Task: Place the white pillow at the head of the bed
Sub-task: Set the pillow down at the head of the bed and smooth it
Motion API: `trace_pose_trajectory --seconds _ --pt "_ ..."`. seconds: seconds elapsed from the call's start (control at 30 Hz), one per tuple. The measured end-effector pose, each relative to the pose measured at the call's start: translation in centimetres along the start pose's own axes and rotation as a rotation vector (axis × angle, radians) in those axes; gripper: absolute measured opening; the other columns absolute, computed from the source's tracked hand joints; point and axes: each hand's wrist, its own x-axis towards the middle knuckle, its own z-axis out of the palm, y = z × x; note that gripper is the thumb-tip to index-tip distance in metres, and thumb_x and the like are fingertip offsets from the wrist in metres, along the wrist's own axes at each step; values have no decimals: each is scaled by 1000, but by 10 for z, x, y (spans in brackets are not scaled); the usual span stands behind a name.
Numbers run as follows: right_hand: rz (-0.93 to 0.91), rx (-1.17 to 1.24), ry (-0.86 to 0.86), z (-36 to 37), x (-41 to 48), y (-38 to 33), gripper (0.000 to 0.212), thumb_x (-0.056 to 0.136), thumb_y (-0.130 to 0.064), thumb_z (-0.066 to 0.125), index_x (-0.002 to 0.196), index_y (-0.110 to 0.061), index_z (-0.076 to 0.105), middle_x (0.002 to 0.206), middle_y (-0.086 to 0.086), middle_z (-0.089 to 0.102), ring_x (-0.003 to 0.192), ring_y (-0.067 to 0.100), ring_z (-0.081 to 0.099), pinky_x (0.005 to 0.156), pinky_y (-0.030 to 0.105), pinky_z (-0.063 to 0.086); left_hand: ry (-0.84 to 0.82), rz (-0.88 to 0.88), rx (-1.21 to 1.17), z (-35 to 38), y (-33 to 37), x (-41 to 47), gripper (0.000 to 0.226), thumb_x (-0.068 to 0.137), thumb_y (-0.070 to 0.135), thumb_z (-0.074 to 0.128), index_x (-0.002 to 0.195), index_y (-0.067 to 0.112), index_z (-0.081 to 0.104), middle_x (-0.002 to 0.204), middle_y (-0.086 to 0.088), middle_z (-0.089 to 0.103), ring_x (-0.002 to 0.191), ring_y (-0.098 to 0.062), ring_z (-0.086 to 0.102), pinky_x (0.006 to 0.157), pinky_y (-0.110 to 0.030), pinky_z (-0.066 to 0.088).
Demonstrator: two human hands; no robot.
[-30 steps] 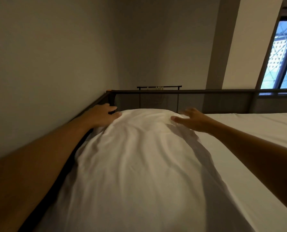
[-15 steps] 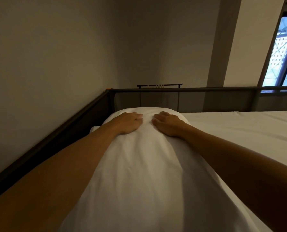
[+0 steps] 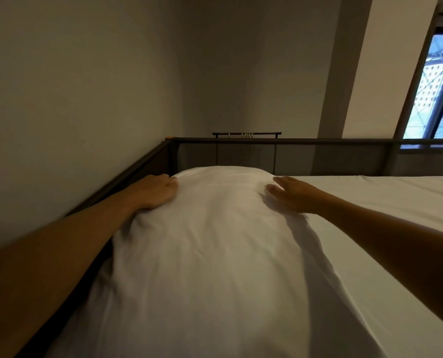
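On white mattress [image 3: 383,202] by grey wall [image 3: 73,99]: pillow [image 3: 215,241]; both hands' fingers flat, released.

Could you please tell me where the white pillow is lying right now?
In the head view, the white pillow lies along the bed's left side beside the dark bed frame, with the left hand and right hand at its far corners.

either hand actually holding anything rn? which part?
Nothing gripped. Left hand and right hand lie open against the far corners of the soft white fabric pillow.
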Motion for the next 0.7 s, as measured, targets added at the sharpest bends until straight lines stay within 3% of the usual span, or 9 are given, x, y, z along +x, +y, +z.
trace_pose_trajectory --seconds 0.17,0.27,0.43,0.57,0.7 --pt "-177 6 67 4 -15 -31 65 93 -57 22 149 -25 19 160 5 13 145 28 15 115 45 13 -4 258 37 5 45 -30 53 102 37 26 152 22 24 162 0 17 148 -18 15 115 -27 7" --pt "-259 3 36 21 -29 -47 69 89 -63 17 149 -29 17 160 2 12 146 27 11 117 48 10 -59 362 84 26 62 -44 55 101 44 22 153 28 17 163 4 11 149 -14 9 119 -31 5" --pt "-266 24 -8 33 -45 -37 61 95 -54 17 149 -25 18 159 1 17 145 21 16 115 35 6 -65 296 21 32 46 -49 54 101 43 23 153 28 17 163 3 12 149 -13 10 118 -30 5" --pt "-141 64 -82 28 -59 -11 63 95 -53 18 150 -22 18 159 3 17 145 21 15 115 35 9 -77 126 -4 16 11 -60 54 102 39 24 153 24 20 163 -2 14 148 -20 16 116 -29 9" --pt "-70 56 -56 15 -76 -3 61 97 -48 20 146 -13 27 155 9 28 139 26 29 112 35 19 -48 68 59 -1 8 -78 56 102 38 21 154 21 15 164 -6 9 148 -28 15 116 -36 14"
